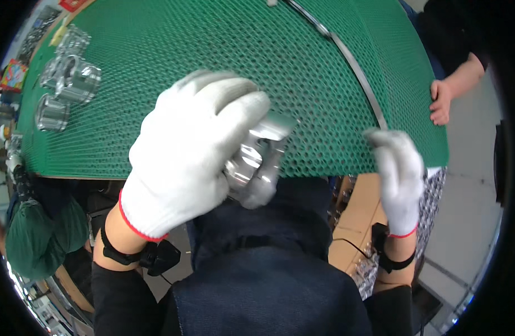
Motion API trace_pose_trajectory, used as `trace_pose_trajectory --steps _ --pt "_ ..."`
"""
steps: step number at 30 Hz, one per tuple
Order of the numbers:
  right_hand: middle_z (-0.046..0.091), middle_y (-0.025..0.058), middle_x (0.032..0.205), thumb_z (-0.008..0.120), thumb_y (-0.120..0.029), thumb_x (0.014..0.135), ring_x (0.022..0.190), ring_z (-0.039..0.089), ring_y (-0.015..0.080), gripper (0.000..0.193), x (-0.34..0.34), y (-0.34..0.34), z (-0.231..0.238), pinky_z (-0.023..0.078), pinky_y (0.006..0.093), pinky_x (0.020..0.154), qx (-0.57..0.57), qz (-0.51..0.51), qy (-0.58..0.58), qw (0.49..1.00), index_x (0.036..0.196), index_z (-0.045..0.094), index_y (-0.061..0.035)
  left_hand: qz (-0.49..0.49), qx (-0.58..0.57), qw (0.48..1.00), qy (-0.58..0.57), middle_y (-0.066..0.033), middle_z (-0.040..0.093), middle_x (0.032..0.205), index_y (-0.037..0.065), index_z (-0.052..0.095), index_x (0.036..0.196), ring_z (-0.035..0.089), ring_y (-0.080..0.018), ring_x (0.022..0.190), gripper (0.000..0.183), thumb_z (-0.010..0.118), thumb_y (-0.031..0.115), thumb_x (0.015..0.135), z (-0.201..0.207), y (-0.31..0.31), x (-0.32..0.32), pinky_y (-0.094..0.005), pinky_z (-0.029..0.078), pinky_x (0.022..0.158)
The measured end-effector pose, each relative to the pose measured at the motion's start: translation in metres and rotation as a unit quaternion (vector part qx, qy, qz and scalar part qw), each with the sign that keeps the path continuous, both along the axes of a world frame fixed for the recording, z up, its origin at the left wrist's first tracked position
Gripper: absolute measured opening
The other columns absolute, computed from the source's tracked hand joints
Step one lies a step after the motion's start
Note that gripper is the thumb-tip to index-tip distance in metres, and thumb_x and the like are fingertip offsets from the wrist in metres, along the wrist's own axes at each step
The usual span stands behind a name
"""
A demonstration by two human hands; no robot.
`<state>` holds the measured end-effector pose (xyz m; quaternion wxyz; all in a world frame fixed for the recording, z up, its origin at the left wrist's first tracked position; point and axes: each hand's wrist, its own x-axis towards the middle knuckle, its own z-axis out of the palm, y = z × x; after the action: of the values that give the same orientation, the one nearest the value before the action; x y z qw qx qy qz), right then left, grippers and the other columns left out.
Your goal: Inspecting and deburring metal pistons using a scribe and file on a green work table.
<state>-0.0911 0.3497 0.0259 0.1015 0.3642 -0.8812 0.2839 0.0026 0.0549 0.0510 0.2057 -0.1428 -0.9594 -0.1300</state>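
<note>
The left hand (185, 145) is wrapped round 1 shiny metal part (256, 162), held in front of the body above the near edge of the green mat (212, 45). The right hand (400, 173) is away to the right, fingers bent, its tips beside the near end of a long strip (355, 67); blur hides whether they touch it or pinch anything, so I cannot tell. The step in hand looks like handling this 1 part, and it calls for a firm but light hold: polished metal may slip in knit gloves, so keep the thumb opposed to the fingers and the part low over the mat, not past its edge. Turn it by the wrist, away from the strip and the finished-looking parts (78, 81) at far left, since a knock could mark them.
</note>
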Motion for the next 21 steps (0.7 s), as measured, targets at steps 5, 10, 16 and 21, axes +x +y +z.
trace_pose_trajectory --steps 5,10,16,21 --pt "0.064 0.0086 0.07 0.07 -0.019 0.08 0.062 0.065 0.0259 0.01 0.032 -0.061 0.0 0.052 0.0351 0.059 -0.025 0.144 -0.174 0.974 0.082 0.073 -0.0093 0.029 -0.032 0.999 -0.009 -0.0108 0.066 0.111 0.007 0.064 0.112 0.064 -0.0336 0.108 0.051 0.076 0.009 0.062 -0.006 0.021 0.006 -0.0458 0.05 0.097" --pt "0.061 0.0093 0.066 0.07 -0.019 0.081 0.055 0.063 0.0253 0.011 0.029 -0.08 -0.001 0.049 0.0353 0.049 -0.077 0.178 -0.143 0.97 0.08 0.071 -0.0086 0.034 -0.033 0.999 -0.015 -0.0102 0.066 0.112 0.008 0.064 0.111 0.064 -0.0327 0.108 0.049 0.076 0.009 0.064 -0.006 0.027 0.006 -0.0456 0.05 0.097" --pt "0.058 0.0086 0.065 0.07 -0.019 0.081 0.054 0.062 0.0268 0.011 0.022 -0.081 -0.004 0.048 0.0371 0.049 -0.053 0.161 -0.105 0.98 0.076 0.068 -0.009 0.047 -0.037 0.992 -0.107 -0.0089 0.067 0.103 0.009 0.065 0.106 0.065 -0.0325 0.1 0.039 0.075 0.013 0.068 0.005 0.027 -0.018 -0.0434 0.052 0.091" --pt "0.056 0.0085 0.065 0.07 -0.021 0.081 0.056 0.061 0.0278 0.012 0.013 -0.078 0.001 0.048 0.0396 0.051 0.005 0.15 -0.052 0.987 0.076 0.066 -0.0109 0.053 -0.105 0.962 -0.247 -0.0135 0.07 0.093 0.008 0.071 0.101 0.069 -0.0337 0.089 0.028 0.069 0.012 0.073 0.016 0.021 -0.061 -0.0416 0.057 0.076"
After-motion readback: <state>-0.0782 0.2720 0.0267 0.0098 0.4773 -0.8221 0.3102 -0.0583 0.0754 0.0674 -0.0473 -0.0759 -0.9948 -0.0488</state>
